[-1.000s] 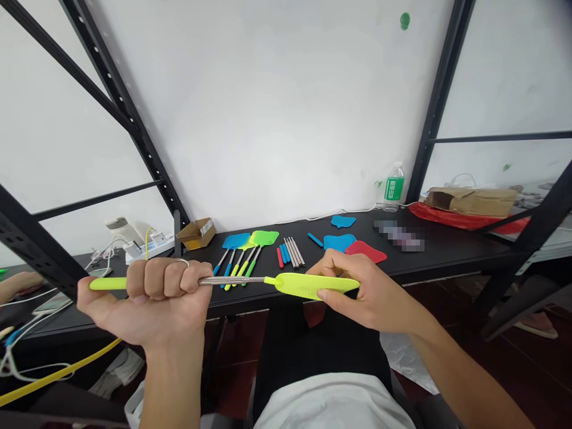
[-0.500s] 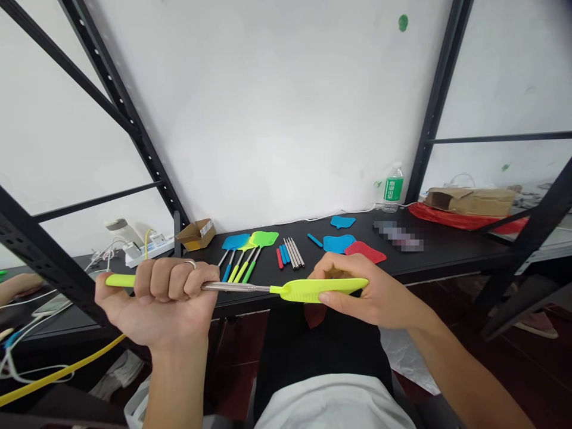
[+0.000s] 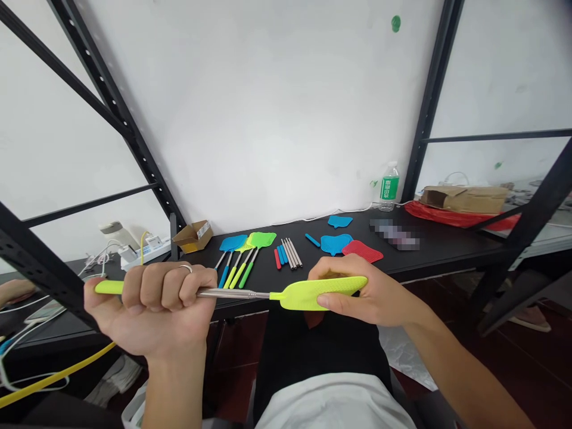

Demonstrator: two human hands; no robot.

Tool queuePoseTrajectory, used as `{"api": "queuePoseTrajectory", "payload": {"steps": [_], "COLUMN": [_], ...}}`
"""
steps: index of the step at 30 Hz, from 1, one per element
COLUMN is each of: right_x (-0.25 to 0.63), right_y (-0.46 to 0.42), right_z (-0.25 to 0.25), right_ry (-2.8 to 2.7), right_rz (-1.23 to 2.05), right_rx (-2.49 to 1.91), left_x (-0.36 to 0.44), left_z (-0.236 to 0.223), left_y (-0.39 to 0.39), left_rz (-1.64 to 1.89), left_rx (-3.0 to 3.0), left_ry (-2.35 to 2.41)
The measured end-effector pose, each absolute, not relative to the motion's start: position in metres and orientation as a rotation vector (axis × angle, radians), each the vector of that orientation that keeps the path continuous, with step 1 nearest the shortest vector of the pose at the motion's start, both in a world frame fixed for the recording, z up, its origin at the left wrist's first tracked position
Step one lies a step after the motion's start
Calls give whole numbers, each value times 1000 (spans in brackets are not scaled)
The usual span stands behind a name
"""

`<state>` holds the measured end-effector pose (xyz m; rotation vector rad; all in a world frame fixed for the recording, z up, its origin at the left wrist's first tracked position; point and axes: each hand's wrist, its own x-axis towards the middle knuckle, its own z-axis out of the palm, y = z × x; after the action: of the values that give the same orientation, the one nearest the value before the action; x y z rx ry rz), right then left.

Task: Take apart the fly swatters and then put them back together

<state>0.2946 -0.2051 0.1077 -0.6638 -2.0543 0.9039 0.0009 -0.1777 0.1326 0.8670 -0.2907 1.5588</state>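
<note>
I hold a yellow-green fly swatter (image 3: 308, 292) level in front of me, over my lap. My left hand (image 3: 156, 304) is closed in a fist round its yellow-green handle, with the metal rod coming out to the right. My right hand (image 3: 361, 295) pinches the flat swatter head between thumb and fingers. On the black table (image 3: 447, 253) behind lie several finished swatters (image 3: 243, 253), a row of loose rods and coloured handles (image 3: 288, 253), and loose swatter heads in blue (image 3: 335, 242) and red (image 3: 363, 251).
A small cardboard box (image 3: 193, 236) sits left of the swatters, a water bottle (image 3: 389, 186) at the back right. A power strip with cables (image 3: 143, 247) lies at the left. Black shelf posts frame both sides. Another person's hand (image 3: 15, 291) shows at far left.
The metal rod between my hands has grown longer: my right hand has drawn the head a little to the right while my left fist kept its grip. The view has shifted slightly.
</note>
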Motion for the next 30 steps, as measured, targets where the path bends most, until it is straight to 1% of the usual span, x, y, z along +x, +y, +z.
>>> {"api": "queuePoseTrajectory", "payload": {"steps": [6, 10, 20, 26, 30], "right_x": [297, 296, 325, 351, 364], "right_y": [-201, -199, -198, -201, -195], "right_z": [103, 101, 111, 117, 120], "right_ry": [-1946, -1843, -1517, -1345, -1263], "right_rz": [1108, 1201, 1014, 723, 587], "right_rx": [-608, -578, -584, -582, -606], "left_x": [1, 5, 20, 16, 13], "left_z": [131, 136, 144, 135, 132], "left_y": [-178, -188, -190, -179, -179], "left_rz": [1647, 1794, 1964, 1724, 1309], "left_rx": [1118, 1178, 1408, 1847, 2233], "left_ry": [-205, 11, 437, 783, 1110]}}
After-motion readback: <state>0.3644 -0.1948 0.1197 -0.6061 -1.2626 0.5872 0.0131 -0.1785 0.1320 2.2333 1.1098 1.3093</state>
